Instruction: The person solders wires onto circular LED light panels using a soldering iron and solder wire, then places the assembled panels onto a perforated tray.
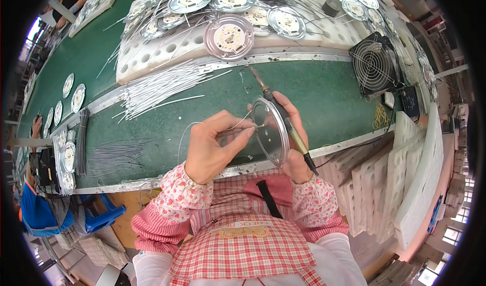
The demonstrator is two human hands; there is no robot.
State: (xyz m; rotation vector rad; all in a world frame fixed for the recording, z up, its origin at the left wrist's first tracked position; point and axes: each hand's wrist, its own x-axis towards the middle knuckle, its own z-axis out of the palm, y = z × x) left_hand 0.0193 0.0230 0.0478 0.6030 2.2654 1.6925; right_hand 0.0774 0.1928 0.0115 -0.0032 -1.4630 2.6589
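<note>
My left hand [215,143] is closed in a pinch on a thin white wire [183,140], whose loose length curves out to the left. The wire's end is at the face of a round clear lamp disc [270,143], tilted nearly on edge in front of me. My right hand [300,126] grips the disc's far rim and also holds a soldering iron [297,140]. The iron lies across behind the disc, its tip pointing up and away toward the bench's metal strip. My fingertips partly hide the joint between wire and disc.
Cut white wires [157,91] and grey wires [116,154] lie on the green bench [319,88]. Beyond, a white foam tray [152,53] carries stacked lamp discs. A black fan [375,63] stands right, with foam boards [400,169] below. Other people work at far left.
</note>
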